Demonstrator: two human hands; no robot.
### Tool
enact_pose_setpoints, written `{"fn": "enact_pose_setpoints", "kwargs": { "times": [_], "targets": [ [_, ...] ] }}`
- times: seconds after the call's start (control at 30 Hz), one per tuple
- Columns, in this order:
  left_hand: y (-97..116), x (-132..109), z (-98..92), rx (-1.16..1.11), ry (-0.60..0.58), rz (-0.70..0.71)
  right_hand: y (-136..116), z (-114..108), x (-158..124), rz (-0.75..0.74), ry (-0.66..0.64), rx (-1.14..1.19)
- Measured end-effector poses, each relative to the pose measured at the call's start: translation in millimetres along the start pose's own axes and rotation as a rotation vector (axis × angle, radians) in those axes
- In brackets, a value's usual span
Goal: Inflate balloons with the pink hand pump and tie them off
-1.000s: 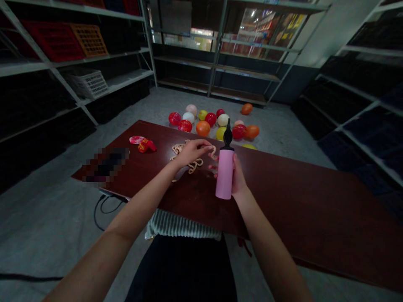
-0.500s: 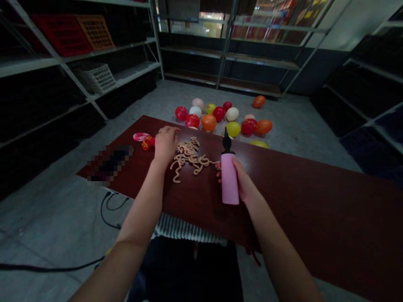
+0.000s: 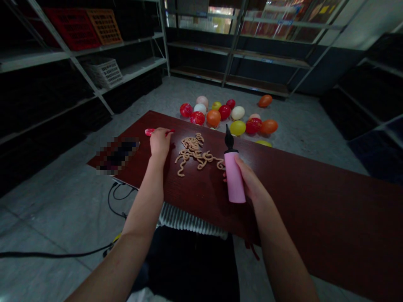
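My right hand (image 3: 250,180) is wrapped around a pink hand balloon pump (image 3: 234,178), whose black nozzle (image 3: 228,136) points up and away from me. At the left of the dark red-brown table, my left hand (image 3: 160,141) is closed on a deflated red balloon (image 3: 171,130); its thin red end sticks out past my fingers and the rest is hidden. Beside that hand lies a deflated pink-and-white balloon (image 3: 149,132). Between my hands is a loose tangle of tan cord (image 3: 192,144), one strand reaching toward the pump.
Several inflated balloons (image 3: 214,118) in red, orange, yellow and white rest on the floor past the table's (image 3: 302,193) far edge. A blurred-out dark object (image 3: 118,155) lies at the table's left end. Shelves (image 3: 201,50) with crates stand behind; black cables hang at the left.
My left hand has closed and taken hold of the red balloon, which was lying on the table beside it. The pump stays in my right hand, leaning slightly more. The view has shifted a little.
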State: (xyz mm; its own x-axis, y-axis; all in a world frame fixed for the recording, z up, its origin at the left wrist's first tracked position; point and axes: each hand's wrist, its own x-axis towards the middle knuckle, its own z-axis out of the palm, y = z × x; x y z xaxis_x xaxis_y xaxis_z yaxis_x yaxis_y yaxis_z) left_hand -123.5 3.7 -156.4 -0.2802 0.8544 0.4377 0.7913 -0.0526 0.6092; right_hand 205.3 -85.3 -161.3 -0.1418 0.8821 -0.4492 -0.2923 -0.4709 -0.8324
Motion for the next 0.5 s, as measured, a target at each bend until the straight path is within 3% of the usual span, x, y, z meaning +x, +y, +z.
{"fn": "enact_pose_setpoints", "kwargs": {
  "times": [0.17,0.33,0.5],
  "targets": [
    [49,-17,17.8,-0.27,0.041,0.267,-6,5,-9,0.024,-0.106,-0.004],
    [87,-50,38.0,-0.511,-0.287,0.393,-13,20,-18,-0.022,-0.219,0.107],
    [104,-71,45.1,-0.632,-0.426,0.435,-15,21,-15,-0.033,-0.199,0.24]
  ]
}}
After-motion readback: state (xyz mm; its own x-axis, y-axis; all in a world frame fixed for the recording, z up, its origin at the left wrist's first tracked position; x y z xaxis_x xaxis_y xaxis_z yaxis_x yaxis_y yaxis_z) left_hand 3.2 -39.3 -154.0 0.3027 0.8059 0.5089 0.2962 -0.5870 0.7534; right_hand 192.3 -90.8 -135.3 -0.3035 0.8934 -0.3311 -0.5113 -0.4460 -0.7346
